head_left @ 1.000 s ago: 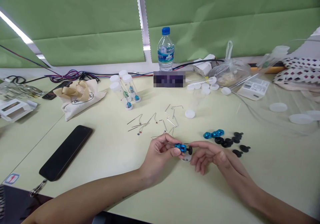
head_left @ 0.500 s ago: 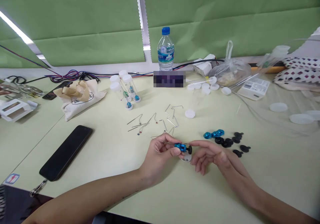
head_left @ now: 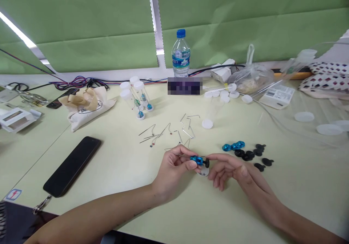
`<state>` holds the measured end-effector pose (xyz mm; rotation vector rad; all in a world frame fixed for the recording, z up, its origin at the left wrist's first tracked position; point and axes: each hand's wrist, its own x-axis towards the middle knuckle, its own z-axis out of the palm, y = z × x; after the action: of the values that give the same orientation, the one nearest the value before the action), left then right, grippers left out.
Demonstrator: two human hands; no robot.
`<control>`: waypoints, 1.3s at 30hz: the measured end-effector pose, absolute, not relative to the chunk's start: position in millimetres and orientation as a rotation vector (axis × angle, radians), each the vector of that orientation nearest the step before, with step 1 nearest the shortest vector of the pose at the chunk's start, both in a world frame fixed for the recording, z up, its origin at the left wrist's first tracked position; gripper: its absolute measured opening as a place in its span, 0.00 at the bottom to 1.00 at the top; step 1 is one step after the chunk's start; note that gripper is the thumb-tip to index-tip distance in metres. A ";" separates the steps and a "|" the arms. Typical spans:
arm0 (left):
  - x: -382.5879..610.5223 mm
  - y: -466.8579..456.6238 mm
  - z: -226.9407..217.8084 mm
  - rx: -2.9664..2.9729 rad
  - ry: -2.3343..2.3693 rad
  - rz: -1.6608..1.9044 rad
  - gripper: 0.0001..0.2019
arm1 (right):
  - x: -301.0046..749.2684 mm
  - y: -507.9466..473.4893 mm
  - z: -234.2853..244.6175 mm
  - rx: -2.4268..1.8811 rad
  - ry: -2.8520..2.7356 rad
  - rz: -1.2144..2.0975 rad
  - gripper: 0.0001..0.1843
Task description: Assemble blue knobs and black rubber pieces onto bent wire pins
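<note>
Between thumb and fingers, my left hand (head_left: 174, 167) is closed on a shiny blue metal part (head_left: 196, 160). A black disc on a short stem (head_left: 207, 163) sticks out of its right end. My right hand (head_left: 234, 169) is open, fingers loosely bent, with the index fingertip at or very near the black disc; contact is unclear. Under the blue part a small round whitish piece (head_left: 203, 171) shows partly. Right of my hands lie more blue parts (head_left: 233, 146) and several black disc-headed pieces (head_left: 248, 155). Several bent metal wires (head_left: 156, 137) lie beyond my left hand.
Capped clear tubes (head_left: 139, 98) stand at the back with blue parts inside. A dark phone (head_left: 72, 166) lies left, near a cloth pouch (head_left: 87, 108). A water bottle (head_left: 181, 57), cables, white caps (head_left: 225, 96) and a plastic bag (head_left: 251, 78) line the back.
</note>
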<state>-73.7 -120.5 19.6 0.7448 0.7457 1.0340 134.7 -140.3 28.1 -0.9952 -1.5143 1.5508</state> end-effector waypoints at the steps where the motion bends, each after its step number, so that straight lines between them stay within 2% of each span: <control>1: -73.8 -120.4 19.8 0.744 0.744 1.033 0.09 | 134.7 -140.2 27.9 -0.996 -1.515 1.549 0.30; 39: -73.3 -118.3 20.5 0.694 0.788 1.013 0.10 | 135.2 -140.2 26.6 -0.983 -1.504 1.563 0.30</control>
<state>-73.3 -118.3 20.5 0.6936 0.7882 1.0133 135.2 -140.2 26.6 -0.9834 -1.5036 1.5631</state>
